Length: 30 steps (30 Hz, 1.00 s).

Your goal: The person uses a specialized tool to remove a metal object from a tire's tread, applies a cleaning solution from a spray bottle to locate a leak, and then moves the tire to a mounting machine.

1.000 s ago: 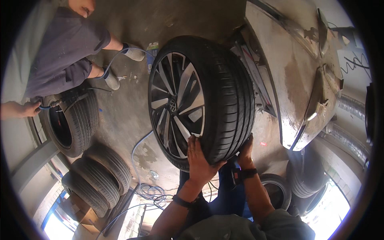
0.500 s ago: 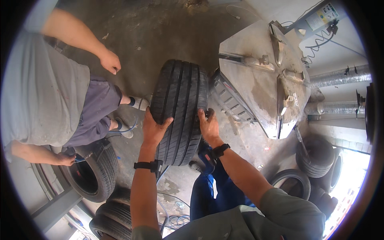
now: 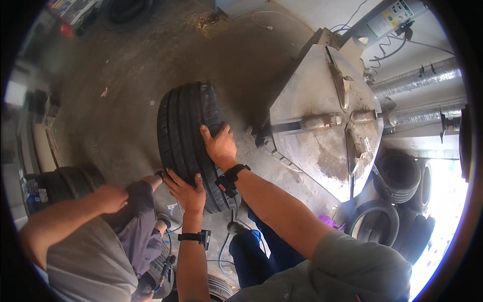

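Observation:
A black car tire (image 3: 183,133) stands upright on its tread in front of me, leaning slightly. My left hand (image 3: 186,192) grips its near left side, the fingers reaching across the tread and the thumb raised. My right hand (image 3: 220,145) grips the right shoulder of the tire, its thumb on the tread and its fingers over the edge. Each wrist wears a dark strap. Where the tire meets the floor is hidden beneath it.
A tire-changing machine (image 3: 322,126) with a metal turntable stands at the right. Several tires (image 3: 397,173) lie beyond it near a bright doorway. At the lower left, a co-worker (image 3: 90,251) crouches or bends, one hand holding an air hose (image 3: 165,274). More tires (image 3: 75,182) lie behind them.
The tire has moved left and turned, tilting the other way. My left hand slid lower on it; my right hand shifted left with it. The co-worker appears lower in the view.

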Tool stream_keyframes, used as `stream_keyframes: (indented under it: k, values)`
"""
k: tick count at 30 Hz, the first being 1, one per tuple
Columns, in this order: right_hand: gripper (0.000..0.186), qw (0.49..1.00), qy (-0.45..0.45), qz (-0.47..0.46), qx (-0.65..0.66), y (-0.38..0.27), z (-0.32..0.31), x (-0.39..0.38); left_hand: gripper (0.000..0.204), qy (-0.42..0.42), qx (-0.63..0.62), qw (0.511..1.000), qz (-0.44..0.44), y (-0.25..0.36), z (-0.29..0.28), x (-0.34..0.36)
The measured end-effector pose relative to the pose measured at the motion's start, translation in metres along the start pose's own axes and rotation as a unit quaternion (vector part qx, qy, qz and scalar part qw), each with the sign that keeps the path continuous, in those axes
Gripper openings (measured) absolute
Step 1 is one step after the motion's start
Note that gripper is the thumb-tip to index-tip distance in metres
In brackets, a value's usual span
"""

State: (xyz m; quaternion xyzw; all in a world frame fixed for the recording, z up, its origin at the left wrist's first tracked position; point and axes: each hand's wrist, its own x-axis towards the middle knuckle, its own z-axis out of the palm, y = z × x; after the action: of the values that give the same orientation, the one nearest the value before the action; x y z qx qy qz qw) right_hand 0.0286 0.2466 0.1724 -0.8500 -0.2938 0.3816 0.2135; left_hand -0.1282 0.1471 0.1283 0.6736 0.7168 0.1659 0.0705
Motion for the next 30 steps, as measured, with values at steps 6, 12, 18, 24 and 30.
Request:
stream_keyframes:
  k: [6,12,18,24,30]
  values:
    - [0.089,0.990,0.047,-0.130,0.019,0.075,0.049,-0.018,0.084,-0.065,0.057,0.993,-0.082,0.032,-0.002,0.141]
    - [0.086,0.996,0.081,-0.030,-0.023,-0.003,0.019,0.063,0.091,-0.042,0.065,0.995,0.067,0.050,0.023,0.238]
    - [0.090,0.995,0.081,0.026,-0.043,-0.093,-0.013,0.150,0.081,-0.070,-0.312,0.946,-0.061,0.040,0.059,0.238]
    - [0.088,1.000,0.003,0.021,-0.016,-0.180,-0.018,0.212,0.064,-0.041,-0.203,0.972,-0.111,0.061,0.070,0.352]
    - [0.087,0.998,0.032,-0.048,0.002,-0.188,0.010,0.229,0.057,-0.068,-0.095,0.982,-0.147,0.079,0.068,0.479]
